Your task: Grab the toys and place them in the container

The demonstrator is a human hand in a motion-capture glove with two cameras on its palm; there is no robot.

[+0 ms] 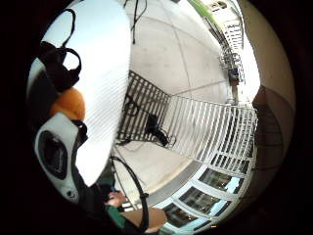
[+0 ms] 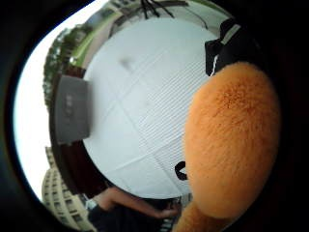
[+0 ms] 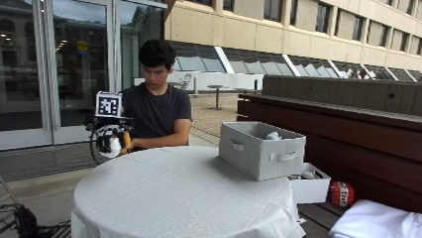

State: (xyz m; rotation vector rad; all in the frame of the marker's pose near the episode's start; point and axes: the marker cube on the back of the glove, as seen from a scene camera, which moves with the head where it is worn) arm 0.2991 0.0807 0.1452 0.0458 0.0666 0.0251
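My gloved right hand (image 3: 111, 140) is raised just above the far left edge of the round table (image 3: 178, 193), in front of the seated person. It grips an orange plush toy (image 3: 126, 140), whose fuzzy body (image 2: 231, 145) fills much of the thumb side view and shows as an orange bulge (image 1: 68, 104) in the little finger side view. The grey fabric container (image 3: 260, 148) stands on the table's right side, well away from the hand, with a white toy (image 3: 273, 135) inside it. From the palm, the container (image 2: 71, 108) appears across the white tablecloth (image 2: 140, 106).
A small white box (image 3: 308, 186) with items sits on the wooden bench beside the table, with a red object (image 3: 341, 193) and a white cloth (image 3: 376, 223) nearby. Metal grating (image 1: 146, 110) and pavement lie below the table edge.
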